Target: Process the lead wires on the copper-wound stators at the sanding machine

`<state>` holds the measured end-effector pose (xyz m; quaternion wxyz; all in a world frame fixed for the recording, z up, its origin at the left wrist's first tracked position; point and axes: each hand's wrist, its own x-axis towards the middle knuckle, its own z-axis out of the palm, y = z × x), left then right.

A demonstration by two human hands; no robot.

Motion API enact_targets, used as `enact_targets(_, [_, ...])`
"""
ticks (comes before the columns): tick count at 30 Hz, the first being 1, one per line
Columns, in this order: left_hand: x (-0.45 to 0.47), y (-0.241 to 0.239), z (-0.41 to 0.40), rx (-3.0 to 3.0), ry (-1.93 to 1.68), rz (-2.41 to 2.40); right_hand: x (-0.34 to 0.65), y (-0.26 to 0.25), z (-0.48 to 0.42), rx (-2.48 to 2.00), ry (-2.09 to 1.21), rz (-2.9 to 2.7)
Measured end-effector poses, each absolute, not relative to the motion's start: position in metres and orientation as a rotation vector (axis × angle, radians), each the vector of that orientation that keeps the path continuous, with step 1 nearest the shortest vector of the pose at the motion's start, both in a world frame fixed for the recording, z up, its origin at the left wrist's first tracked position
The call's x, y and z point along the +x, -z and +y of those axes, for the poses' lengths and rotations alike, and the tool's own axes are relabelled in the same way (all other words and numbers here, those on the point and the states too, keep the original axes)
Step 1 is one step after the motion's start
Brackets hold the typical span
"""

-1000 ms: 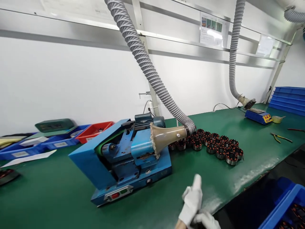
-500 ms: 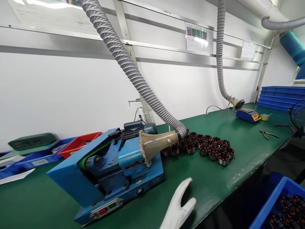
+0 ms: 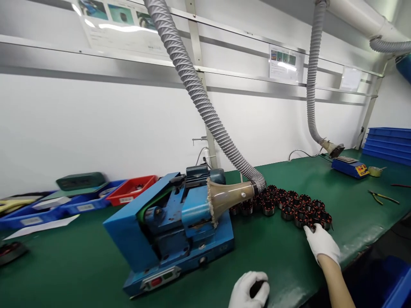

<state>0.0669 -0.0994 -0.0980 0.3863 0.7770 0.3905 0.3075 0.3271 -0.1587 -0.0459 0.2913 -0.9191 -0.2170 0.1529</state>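
Observation:
My right hand point(image 3: 322, 244), in a white glove, reaches to the near right end of a group of motor stators point(image 3: 287, 211). Its thumb and fingers close around the stator point(image 3: 311, 224) at the front edge, partly covering it. My left hand point(image 3: 248, 290), also gloved in white, is low over the green table point(image 3: 276, 256), in front of a blue belt-driven machine point(image 3: 180, 235). Its fingers are curved, with a dark gap between thumb and fingertips; I see no object in it. The stators have dark cores and copper windings.
A funnel-shaped hood point(image 3: 229, 197) on a grey hose point(image 3: 205, 107) covers the machine's right end. Blue bins and a red bin point(image 3: 131, 191) stand at the left, with another stator point(image 3: 13, 252) near the edge. Pliers point(image 3: 382, 196) and a blue heating device point(image 3: 349, 167) lie at the right.
My right hand has come into view and taken hold of a stator. My left hand has curled its outstretched fingers and sits lower in view. The view has turned left.

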Motion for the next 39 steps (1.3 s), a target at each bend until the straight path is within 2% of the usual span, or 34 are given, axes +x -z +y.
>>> enact_targets(5, [0.061, 0.107, -0.101, 1.951, -0.830, 0.960, 0.287, 0.056, -0.174, -2.478, -0.448, -0.847])
enact_targets(10, [0.027, 0.102, -0.093, 1.734, -0.926, 0.958, 0.217, 0.065, -0.158, -2.179, -0.544, -1.398])
enact_targets(16, [-0.022, 0.085, -0.084, 1.802, -0.565, 0.976, 0.167, 0.066, -0.126, -1.586, -0.937, -1.733])
enact_targets(20, [-0.028, 0.083, -0.081, 1.448, -0.548, 0.993, 0.167, 0.064, -0.110, -1.435, -1.155, -1.657])
enact_targets(26, [-0.017, 0.069, -0.077, 1.859, -0.492, 1.082, 0.163, 0.062, -0.092, -1.333, -1.369, -1.428])
enact_targets(29, [-0.011, 0.067, -0.079, 1.937, -0.530, 1.124, 0.171, 0.047, -0.094, -1.384, -1.308, -1.210])
enact_targets(34, [-0.026, 0.084, -0.076, 1.820, -0.353, 1.181, 0.193, 0.032, -0.099, -1.329, -0.997, -0.668])
enact_targets(37, [-0.041, 0.099, -0.063, 1.896, -0.286, 1.014, 0.185, 0.050, -0.101, -1.279, -1.240, -0.487])
enact_targets(39, [-0.045, 0.104, -0.055, 1.967, -0.368, 0.941, 0.174, 0.065, -0.104, -1.208, -1.422, -0.409])
